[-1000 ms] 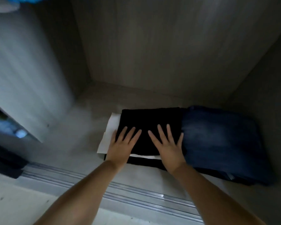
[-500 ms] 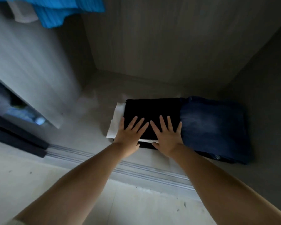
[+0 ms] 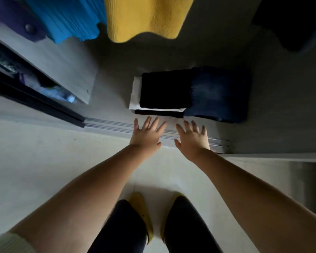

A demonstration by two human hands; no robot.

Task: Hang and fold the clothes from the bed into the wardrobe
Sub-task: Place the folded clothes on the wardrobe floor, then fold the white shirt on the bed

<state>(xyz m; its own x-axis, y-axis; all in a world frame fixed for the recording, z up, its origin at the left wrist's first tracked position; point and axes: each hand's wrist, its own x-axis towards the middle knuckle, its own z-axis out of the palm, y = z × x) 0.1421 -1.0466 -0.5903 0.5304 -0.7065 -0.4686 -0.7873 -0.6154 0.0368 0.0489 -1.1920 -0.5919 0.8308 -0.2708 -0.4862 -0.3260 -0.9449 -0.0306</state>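
Note:
A folded black garment (image 3: 165, 88) lies on top of a white one (image 3: 135, 92) on the wardrobe floor (image 3: 113, 84). Folded blue jeans (image 3: 217, 94) lie right beside them. My left hand (image 3: 147, 133) and my right hand (image 3: 192, 137) hover with fingers spread over the door track, just in front of the stack and apart from it. Both hands hold nothing. Above hang a blue garment (image 3: 67, 15), a yellow knit (image 3: 146, 17), a purple garment (image 3: 9, 17) and a dark one (image 3: 290, 21).
The sliding-door track (image 3: 108, 124) runs along the wardrobe's front edge. A dark sliding door (image 3: 35, 99) stands at the left with a compartment of clothes behind it. My legs and yellow slippers (image 3: 140, 203) stand on the pale floor (image 3: 44, 161).
Both hands have lifted off the black garment and drawn back to the track. The view has pulled back and up, bringing the hanging clothes and my legs into sight.

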